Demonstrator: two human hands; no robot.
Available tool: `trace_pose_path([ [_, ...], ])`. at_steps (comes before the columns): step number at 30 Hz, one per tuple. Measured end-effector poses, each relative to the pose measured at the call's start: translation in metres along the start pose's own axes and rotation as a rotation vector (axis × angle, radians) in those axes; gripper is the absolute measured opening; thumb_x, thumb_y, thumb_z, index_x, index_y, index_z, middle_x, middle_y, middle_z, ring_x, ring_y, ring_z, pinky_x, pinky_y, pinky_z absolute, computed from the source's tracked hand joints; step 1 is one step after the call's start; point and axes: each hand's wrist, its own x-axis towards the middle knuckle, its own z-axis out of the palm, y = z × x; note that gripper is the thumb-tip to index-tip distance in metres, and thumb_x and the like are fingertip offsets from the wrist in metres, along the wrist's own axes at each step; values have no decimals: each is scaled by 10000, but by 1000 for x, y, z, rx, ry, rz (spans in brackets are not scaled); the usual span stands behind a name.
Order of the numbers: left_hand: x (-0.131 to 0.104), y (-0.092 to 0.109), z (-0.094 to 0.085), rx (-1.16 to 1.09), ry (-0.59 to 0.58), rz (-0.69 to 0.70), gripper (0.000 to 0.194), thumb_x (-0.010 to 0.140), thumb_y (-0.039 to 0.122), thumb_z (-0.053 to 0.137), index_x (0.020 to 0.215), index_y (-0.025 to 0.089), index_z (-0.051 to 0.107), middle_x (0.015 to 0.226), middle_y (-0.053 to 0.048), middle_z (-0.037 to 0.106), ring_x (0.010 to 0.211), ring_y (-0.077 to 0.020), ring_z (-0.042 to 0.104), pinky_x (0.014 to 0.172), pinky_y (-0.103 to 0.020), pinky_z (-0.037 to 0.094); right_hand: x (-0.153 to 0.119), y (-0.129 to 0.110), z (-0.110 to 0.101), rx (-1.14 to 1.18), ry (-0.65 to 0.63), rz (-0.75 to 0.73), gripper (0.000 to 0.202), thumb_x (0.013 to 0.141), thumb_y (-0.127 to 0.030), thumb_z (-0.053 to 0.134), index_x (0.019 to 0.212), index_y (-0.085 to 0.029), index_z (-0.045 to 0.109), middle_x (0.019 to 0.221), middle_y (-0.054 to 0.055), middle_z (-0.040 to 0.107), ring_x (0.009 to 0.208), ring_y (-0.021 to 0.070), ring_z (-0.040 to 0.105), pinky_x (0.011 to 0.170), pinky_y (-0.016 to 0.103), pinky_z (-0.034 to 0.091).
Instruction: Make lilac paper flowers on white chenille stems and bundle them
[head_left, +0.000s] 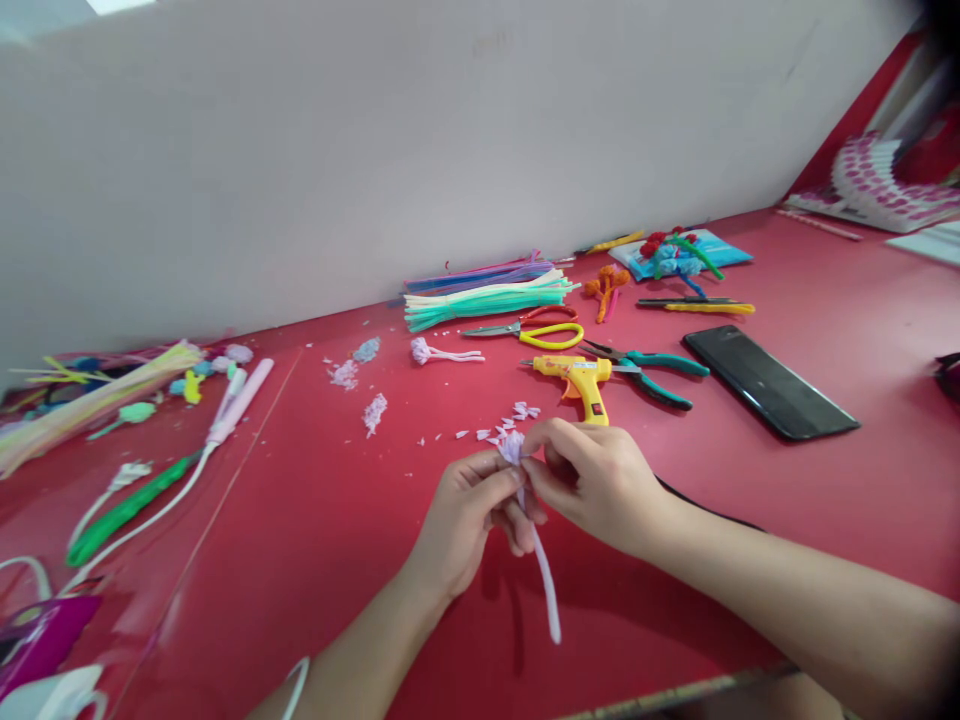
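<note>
Left hand (469, 515) and right hand (604, 485) both pinch lilac flower (511, 447), head seemingly formed, remaining work unclear; similar lilac piece (421, 350) lies beyond.

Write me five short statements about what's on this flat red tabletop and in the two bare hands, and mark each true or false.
1. The left hand and right hand both touch the fuzzy lilac stem with a tufted head. True.
2. The flat black rectangular phone lies left of the yellow plastic glue gun. False: it lies right of it.
3. The metal pliers with teal handles lie between glue gun and phone. True.
4. The right hand holds the metal scissors with red and yellow handles. False: they lie on the red tabletop.
5. The glue gun is upright on a stand. False: it lies on its side.
</note>
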Motion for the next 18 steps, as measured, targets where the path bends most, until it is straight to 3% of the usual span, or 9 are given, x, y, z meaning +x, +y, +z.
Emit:
trace_pose_path([
  [12,2,-1,-1,50,-2,97,128,801,205,576,700,134,612,551,-2,633,388,-82,541,405,-180,432,3,-4,-4,81,-37,71,89,815,-174,510,902,-192,517,537,-65,484,450,81,436,480,196,317],
  [18,2,-1,-1,51,2,110,127,808,209,578,715,136,626,552,4,628,387,-77,531,403,-177,421,1,-1,-4,124,-50,25,84,817,-148,516,883,-198,508,570,-60,502,476,76,427,494,191,321],
])
